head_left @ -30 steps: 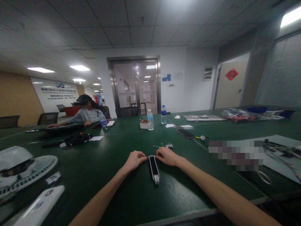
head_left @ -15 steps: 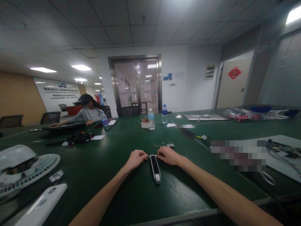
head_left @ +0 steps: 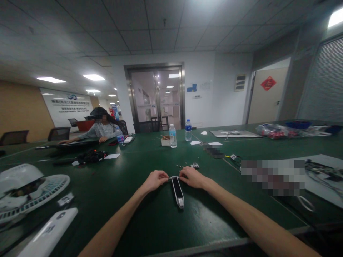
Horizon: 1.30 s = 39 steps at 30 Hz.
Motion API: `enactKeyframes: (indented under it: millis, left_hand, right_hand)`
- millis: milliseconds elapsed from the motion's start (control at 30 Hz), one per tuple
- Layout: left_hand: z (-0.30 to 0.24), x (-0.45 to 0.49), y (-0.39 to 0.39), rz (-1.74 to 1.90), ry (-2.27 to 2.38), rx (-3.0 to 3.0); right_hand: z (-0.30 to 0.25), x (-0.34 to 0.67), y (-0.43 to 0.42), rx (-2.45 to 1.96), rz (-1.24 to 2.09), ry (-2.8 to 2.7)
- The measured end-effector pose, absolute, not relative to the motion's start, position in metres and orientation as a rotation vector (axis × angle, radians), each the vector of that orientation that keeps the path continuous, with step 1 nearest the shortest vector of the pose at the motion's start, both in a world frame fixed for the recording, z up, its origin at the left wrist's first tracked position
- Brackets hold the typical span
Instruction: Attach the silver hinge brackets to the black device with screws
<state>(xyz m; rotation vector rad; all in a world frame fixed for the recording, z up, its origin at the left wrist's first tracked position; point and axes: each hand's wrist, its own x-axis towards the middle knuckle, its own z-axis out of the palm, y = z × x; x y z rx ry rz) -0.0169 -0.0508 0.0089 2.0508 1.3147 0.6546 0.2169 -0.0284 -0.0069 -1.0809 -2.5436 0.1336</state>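
A long narrow device (head_left: pixel 177 191), black with a silver-white rim, lies lengthwise on the green table (head_left: pixel 150 221) in front of me. Both my hands pinch its far end. My left hand (head_left: pixel 154 179) has its fingers curled at the left corner of that end. At the right corner, my right hand (head_left: pixel 192 176) is curled the same way. A few tiny parts (head_left: pixel 184 165) lie on the table just beyond my hands.
White fan housing parts (head_left: pixel 29 189) and a white casing (head_left: pixel 50 233) lie at the left. Two water bottles (head_left: pixel 173 136) and a small box stand mid-table. A person (head_left: pixel 100 127) sits far left at a keyboard. Papers and wiring lie at the right.
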Motion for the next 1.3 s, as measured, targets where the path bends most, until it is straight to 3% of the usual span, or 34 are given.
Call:
enactKeyframes:
  millis: [567, 1300]
  left_hand:
    - [0.008, -0.025, -0.048, 0.684, 1.126, 2.125]
    - [0.008, -0.023, -0.052, 0.634, 1.284, 2.389]
  right_hand:
    - [-0.006, 0.213, -0.037, -1.029, 0.139, -2.553]
    - [-0.005, 0.212, -0.038, -1.035, 0.055, -2.571]
